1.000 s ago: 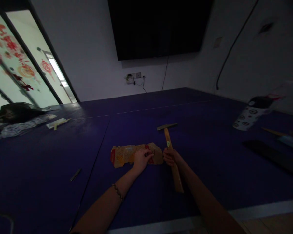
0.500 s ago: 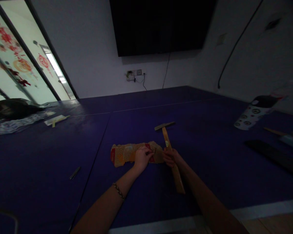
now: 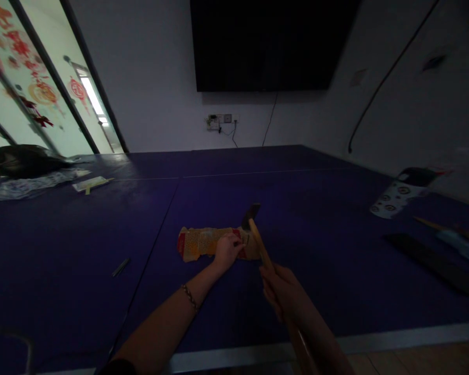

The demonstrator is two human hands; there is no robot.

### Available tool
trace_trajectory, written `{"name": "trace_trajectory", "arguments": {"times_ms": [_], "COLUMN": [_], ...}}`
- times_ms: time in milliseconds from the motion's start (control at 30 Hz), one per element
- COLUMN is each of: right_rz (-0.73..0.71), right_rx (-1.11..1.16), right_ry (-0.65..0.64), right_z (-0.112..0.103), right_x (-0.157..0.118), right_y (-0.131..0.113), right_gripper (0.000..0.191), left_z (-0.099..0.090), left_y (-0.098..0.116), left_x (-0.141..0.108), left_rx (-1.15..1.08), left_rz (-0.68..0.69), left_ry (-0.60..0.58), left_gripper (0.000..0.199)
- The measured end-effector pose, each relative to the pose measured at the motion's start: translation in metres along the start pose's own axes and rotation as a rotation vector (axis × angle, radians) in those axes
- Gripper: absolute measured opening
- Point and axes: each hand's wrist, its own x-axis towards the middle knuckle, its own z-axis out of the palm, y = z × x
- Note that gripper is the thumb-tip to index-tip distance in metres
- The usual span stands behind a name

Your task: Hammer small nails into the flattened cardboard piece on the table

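A flat, ragged-edged piece of cardboard, brown with red bands and an orange print, lies on the purple table surface. My left hand rests on its right half, thumb and finger pinched together; whatever is between them is too small to make out. In my right hand, fingers wrap round the wooden handle of a hammer. The dark hammer head is raised near the cardboard's upper right edge, just beyond my left fingertips. The handle slants down toward me.
Thin metal pieces lie to the left. At the right are a dark flat strip and an eye-patterned container. A black bag and a white item sit far left. A wall-mounted screen hangs behind.
My right hand has shifted down the handle toward me. The hammer has turned, its head now left and over the cardboard's edge. My left hand stays on the cardboard.
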Motion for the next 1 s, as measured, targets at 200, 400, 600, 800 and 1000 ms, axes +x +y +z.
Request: {"name": "trace_trajectory", "arguments": {"times_ms": [200,400,600,800,1000], "right_rz": [0.045,0.020,0.066,0.005,-0.139], "right_rx": [-0.093,-0.098,-0.113,-0.111,-0.013], "right_ry": [0.026,0.045,0.076,0.081,0.041], "right_z": [0.005,0.003,0.004,-0.003,-0.014], "right_x": [-0.001,-0.011,-0.010,-0.013,-0.021], "right_y": [0.003,0.005,0.017,0.014,-0.031], "right_gripper": [0.032,0.032,0.031,0.034,0.037], "left_z": [-0.001,-0.001,-0.002,-0.001,-0.001], "left_y": [0.002,0.002,0.004,0.003,0.002], "left_x": [0.000,0.000,0.000,0.001,0.000], "left_rx": [0.017,0.033,0.055,0.063,0.076], "left_rz": [-0.003,-0.005,-0.024,-0.011,0.006], "left_ry": [-0.007,-0.021,-0.020,-0.028,-0.041], "left_gripper": [0.006,0.007,0.008,0.009,0.011]}}
